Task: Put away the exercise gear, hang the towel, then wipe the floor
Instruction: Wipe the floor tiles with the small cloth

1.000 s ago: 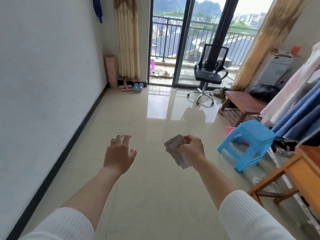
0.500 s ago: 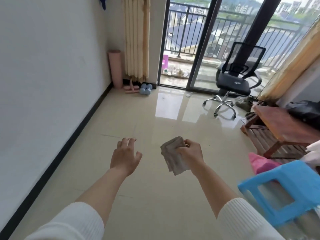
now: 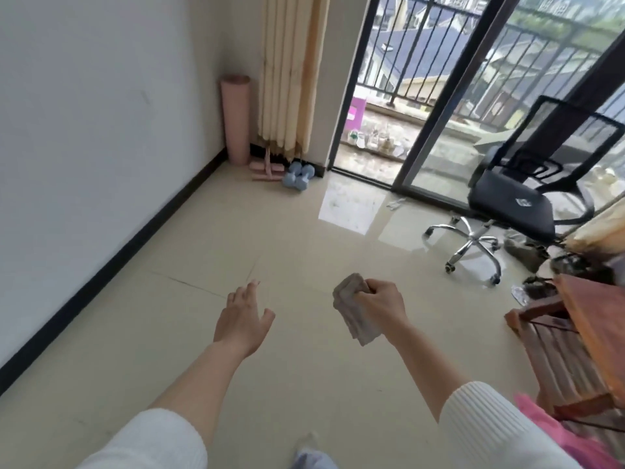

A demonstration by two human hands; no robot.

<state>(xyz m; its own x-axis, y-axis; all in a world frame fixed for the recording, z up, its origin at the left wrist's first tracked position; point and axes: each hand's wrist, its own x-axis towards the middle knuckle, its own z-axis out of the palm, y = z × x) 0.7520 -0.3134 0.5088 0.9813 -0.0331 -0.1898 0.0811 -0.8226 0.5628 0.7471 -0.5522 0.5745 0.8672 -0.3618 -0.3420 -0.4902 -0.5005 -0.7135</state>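
My right hand is closed around a crumpled grey cloth, held above the beige tiled floor. My left hand hovers beside it, empty, with the fingers spread. In the far corner a rolled pink exercise mat stands upright against the wall. Beside it on the floor lie a pink pedal puller and two light blue dumbbells.
A black office chair on a chrome wheeled base stands at the right by the sliding glass door. A wooden bench and something pink sit at the right edge. Cream curtains hang in the corner.
My view has tilted down and moved forward toward the corner; the blue stool has left the frame. Both hands keep their pose, the right still gripping the cloth.
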